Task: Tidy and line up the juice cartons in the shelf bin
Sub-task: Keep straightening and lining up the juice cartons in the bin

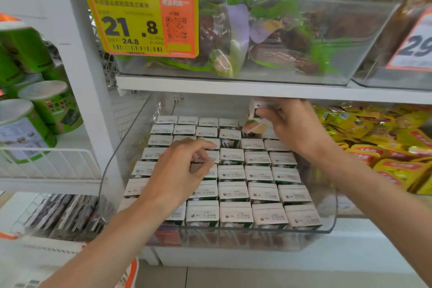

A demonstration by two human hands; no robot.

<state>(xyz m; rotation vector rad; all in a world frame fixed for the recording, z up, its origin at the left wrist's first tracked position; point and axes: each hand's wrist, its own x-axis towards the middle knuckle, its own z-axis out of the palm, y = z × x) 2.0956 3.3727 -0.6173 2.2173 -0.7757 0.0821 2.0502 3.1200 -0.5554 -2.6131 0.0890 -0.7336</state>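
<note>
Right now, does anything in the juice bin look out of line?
Yes. At the back right of the clear bin, one juice carton sits tilted above the rows, gripped by the right hand. The other cartons stand in fairly even rows.

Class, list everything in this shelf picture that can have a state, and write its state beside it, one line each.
left hand, fingers loosely curled over the rows, holding nothing
right hand, grips the held carton
held carton, lifted above the rows at the back right, tilted
juice cartons, upright, packed in rows
shelf bin, nearly full
</note>
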